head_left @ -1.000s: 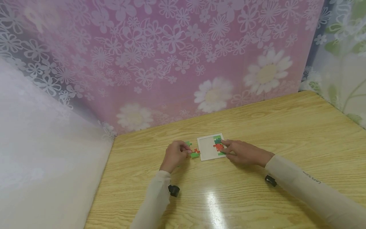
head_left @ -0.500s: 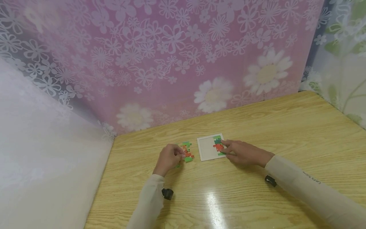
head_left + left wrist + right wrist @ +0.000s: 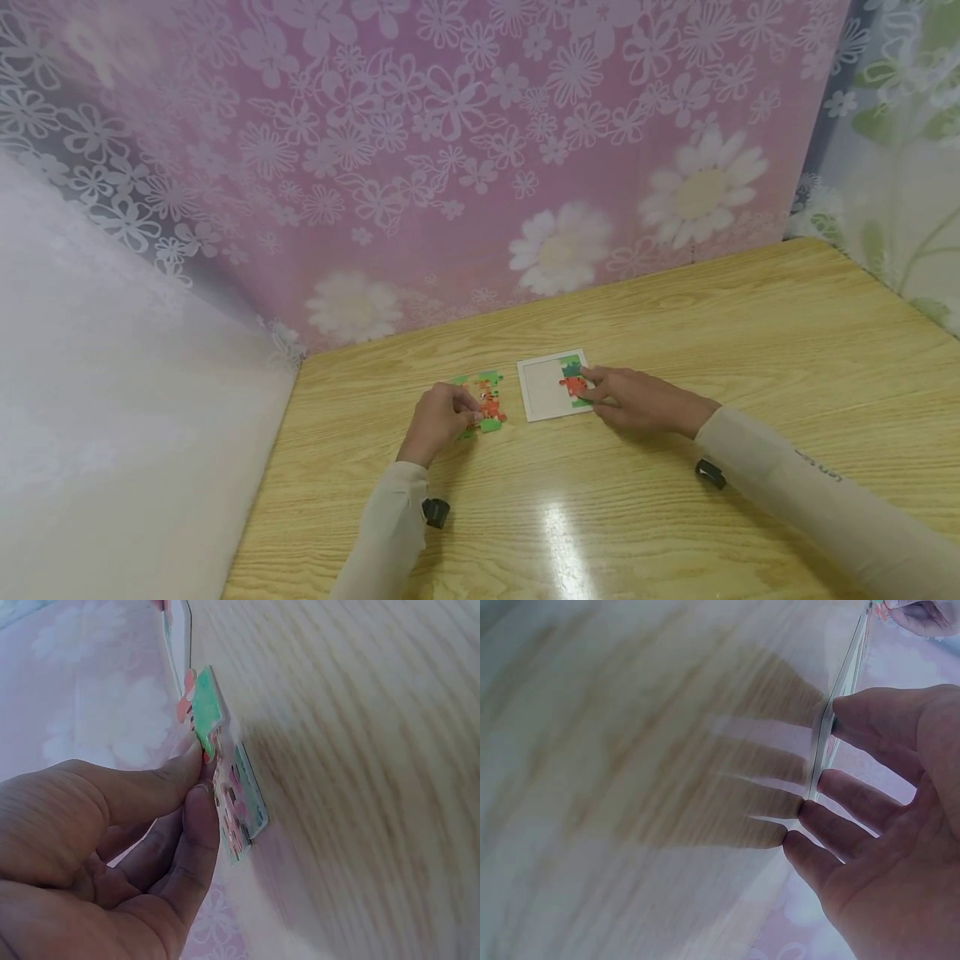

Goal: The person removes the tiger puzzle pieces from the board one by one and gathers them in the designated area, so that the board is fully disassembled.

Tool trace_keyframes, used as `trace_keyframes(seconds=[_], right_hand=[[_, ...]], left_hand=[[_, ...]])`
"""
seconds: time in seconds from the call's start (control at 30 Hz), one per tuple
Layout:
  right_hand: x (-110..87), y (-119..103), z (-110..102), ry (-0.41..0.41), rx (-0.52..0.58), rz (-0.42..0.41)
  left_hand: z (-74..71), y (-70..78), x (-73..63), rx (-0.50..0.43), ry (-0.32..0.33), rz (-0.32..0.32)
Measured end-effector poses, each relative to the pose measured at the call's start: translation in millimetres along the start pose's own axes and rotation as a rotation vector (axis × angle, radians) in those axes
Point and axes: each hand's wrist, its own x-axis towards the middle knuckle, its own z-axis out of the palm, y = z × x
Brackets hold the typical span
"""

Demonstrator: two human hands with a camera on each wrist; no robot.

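My left hand (image 3: pixel 437 421) pinches a green and orange jigsaw puzzle piece (image 3: pixel 208 709) between thumb and fingertips, left of the tray. In the left wrist view the piece is tilted, and other puzzle pieces (image 3: pixel 238 799) lie just beyond the fingertips. A square white puzzle tray (image 3: pixel 542 392) lies on the table. Along its right side sit joined pieces, a red one with dark spots (image 3: pixel 574 386) between green ones. My right hand (image 3: pixel 641 402) rests at the tray's right edge, its fingers spread and nearly straight, touching the edge and the pieces there. Those fingers partly cover the pieces.
Several loose puzzle pieces with green and orange print (image 3: pixel 491 377) lie on the wood-grain table (image 3: pixel 675 333) around the left hand. A pink floral cloth (image 3: pixel 450 167) hangs behind the table, and a white surface (image 3: pixel 112 417) borders it on the left.
My left hand has carried the puzzle piece leftward from the tray's left edge to the loose pieces. The right hand and the tray have stayed put.
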Motion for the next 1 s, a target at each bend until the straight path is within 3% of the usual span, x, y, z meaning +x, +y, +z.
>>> trace_keyframes(seconds=[0.33,0.77,1.0], right_hand=[[0.6,0.2,-0.8,-0.002,0.012,0.011],[0.2,2.2,0.8,-0.012,0.016,0.021],[-1.2,1.3,-1.6,-0.028,0.026,0.026]], left_hand=[[2.5,-0.4,-0.4,0.050,0.028,0.026],[5.0,-0.6,-1.0,0.054,0.031,0.013],[5.8,12.6,1.1,-0.021,0.020,0.032]])
